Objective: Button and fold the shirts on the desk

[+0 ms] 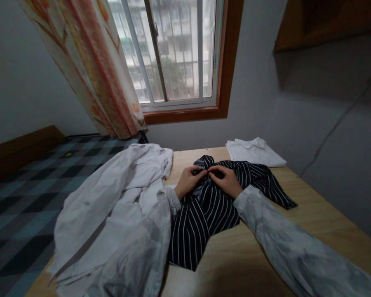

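A black shirt with white stripes (216, 206) lies rumpled on the wooden table, its collar toward the window and one sleeve stretched out to the right. Both hands meet near the collar. My left hand (190, 180) pinches the shirt's front edge between thumb and fingers. Just beside it, my right hand (227, 180) pinches the same spot from the other side, fingertips almost touching the left ones. Whatever small part sits between the fingertips is too small to make out.
Left of the striped shirt, a heap of white shirts (111, 210) hangs over the table edge. A folded white shirt (255, 151) lies at the far right corner of the table (299, 231). A bed with a checked cover (27, 198) stands at left, below a curtain (102, 74).
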Demonstrator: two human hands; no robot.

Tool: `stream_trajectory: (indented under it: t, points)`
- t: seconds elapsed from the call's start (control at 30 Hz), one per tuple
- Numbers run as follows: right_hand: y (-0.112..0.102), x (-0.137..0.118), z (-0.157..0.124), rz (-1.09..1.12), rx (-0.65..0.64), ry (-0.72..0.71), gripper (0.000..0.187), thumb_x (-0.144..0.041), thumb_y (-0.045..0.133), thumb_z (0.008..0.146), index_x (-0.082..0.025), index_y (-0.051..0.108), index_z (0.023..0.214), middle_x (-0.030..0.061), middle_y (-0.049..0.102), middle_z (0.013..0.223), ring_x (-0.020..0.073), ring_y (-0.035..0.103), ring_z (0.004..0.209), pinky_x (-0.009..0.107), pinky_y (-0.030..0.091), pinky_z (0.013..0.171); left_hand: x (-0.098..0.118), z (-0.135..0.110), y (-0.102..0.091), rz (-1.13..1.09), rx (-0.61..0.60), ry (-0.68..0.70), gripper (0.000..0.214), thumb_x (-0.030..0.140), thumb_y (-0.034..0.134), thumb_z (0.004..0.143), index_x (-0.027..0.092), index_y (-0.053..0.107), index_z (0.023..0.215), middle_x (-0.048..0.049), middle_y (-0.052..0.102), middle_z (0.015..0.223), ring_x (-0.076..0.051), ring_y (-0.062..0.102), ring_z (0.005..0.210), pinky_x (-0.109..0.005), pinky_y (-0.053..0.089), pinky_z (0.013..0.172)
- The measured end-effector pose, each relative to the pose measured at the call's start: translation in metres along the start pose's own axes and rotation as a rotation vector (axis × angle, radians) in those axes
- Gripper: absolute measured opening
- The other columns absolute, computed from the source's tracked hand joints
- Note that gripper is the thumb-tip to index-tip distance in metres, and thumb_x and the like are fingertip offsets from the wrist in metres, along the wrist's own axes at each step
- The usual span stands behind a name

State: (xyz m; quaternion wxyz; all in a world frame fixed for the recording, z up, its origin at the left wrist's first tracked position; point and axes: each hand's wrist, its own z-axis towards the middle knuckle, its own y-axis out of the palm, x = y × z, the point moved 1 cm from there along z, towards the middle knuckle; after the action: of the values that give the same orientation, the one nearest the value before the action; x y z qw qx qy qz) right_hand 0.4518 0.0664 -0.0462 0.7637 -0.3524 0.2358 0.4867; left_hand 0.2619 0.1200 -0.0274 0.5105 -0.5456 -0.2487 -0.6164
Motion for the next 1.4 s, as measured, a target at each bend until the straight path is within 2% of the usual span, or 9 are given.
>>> stream_trajectory:
  t: [0.17, 0.33, 0.5, 0.77, 0.97, 1.2, 1.3, 1.4]
  points:
    - [-0.001, -0.003, 0.001, 0.007, 0.020, -0.006, 0.015, -0.032, 0.070, 0.095, -0.024, 0.078, 0.105, 0.0051, 0.079, 0.100, 0.0222, 0.074, 0.088, 0.039, 0.061, 0.086, -0.003, 0.003, -0.001, -0.059, -0.036, -0.015, 0.035, 0.048, 0.081, 0.085, 0.016, 0.082, 0.098, -0.0074, 0.079, 0.097, -0.023, 0.067, 0.094, -0.036, 0.049, 0.091]
    - [-0.002, -0.004, 0.002, 0.083, 0.028, -0.005, 0.014, -0.036, 0.073, 0.095, -0.024, 0.078, 0.100, 0.0060, 0.078, 0.100, 0.0235, 0.073, 0.095, 0.041, 0.060, 0.089, -0.010, 0.006, -0.002, -0.145, -0.103, -0.030, 0.042, 0.053, 0.080, 0.086, 0.015, 0.080, 0.103, -0.0082, 0.077, 0.105, -0.024, 0.066, 0.103, -0.036, 0.048, 0.098]
    - [-0.003, 0.001, 0.002, 0.137, 0.000, 0.081, 0.019, -0.042, 0.077, 0.092, -0.023, 0.078, 0.095, 0.0051, 0.078, 0.094, 0.0235, 0.074, 0.092, 0.040, 0.060, 0.089, -0.014, 0.005, -0.001, -0.084, -0.144, -0.009, 0.043, 0.056, 0.077, 0.088, 0.016, 0.078, 0.105, -0.0076, 0.076, 0.107, -0.025, 0.065, 0.106, -0.037, 0.048, 0.102]
    - [-0.005, -0.002, 0.002, 0.150, -0.075, 0.096, 0.014, -0.036, 0.073, 0.091, -0.022, 0.072, 0.095, 0.0024, 0.073, 0.090, 0.0209, 0.069, 0.084, 0.035, 0.056, 0.080, -0.009, 0.002, 0.004, 0.030, -0.188, 0.073, 0.042, 0.057, 0.066, 0.097, 0.017, 0.073, 0.106, -0.0076, 0.074, 0.107, -0.025, 0.064, 0.105, -0.038, 0.049, 0.101]
    - [-0.003, 0.000, 0.003, 0.206, -0.077, 0.121, 0.015, -0.038, 0.071, 0.093, -0.024, 0.067, 0.095, 0.0012, 0.069, 0.092, 0.0208, 0.066, 0.089, 0.036, 0.053, 0.085, -0.001, -0.001, 0.003, 0.095, -0.147, 0.133, 0.039, 0.055, 0.064, 0.100, 0.017, 0.072, 0.105, -0.0067, 0.074, 0.105, -0.023, 0.065, 0.103, -0.037, 0.051, 0.099]
    - [0.000, 0.003, 0.002, 0.199, -0.108, 0.163, 0.019, -0.042, 0.064, 0.098, -0.024, 0.062, 0.093, -0.0007, 0.063, 0.087, 0.0196, 0.062, 0.084, 0.034, 0.049, 0.081, -0.003, -0.001, 0.003, 0.142, -0.101, 0.174, 0.036, 0.052, 0.066, 0.099, 0.017, 0.073, 0.103, -0.0063, 0.074, 0.099, -0.022, 0.065, 0.095, -0.036, 0.052, 0.093]
    - [0.001, -0.003, 0.001, 0.151, -0.074, 0.138, 0.017, -0.041, 0.062, 0.100, -0.024, 0.063, 0.100, 0.0008, 0.065, 0.093, 0.0201, 0.063, 0.086, 0.035, 0.050, 0.083, -0.005, 0.001, 0.004, 0.147, -0.083, 0.154, 0.037, 0.052, 0.063, 0.100, 0.017, 0.071, 0.101, -0.0056, 0.074, 0.098, -0.021, 0.064, 0.093, -0.034, 0.053, 0.090]
    - [0.001, -0.009, 0.000, 0.098, -0.069, 0.063, 0.016, -0.040, 0.065, 0.098, -0.024, 0.063, 0.096, 0.0020, 0.067, 0.093, 0.0204, 0.063, 0.085, 0.036, 0.051, 0.082, -0.007, 0.002, 0.004, 0.138, -0.072, 0.138, 0.037, 0.053, 0.061, 0.100, 0.017, 0.070, 0.101, -0.0058, 0.073, 0.100, -0.021, 0.064, 0.096, -0.034, 0.053, 0.092]
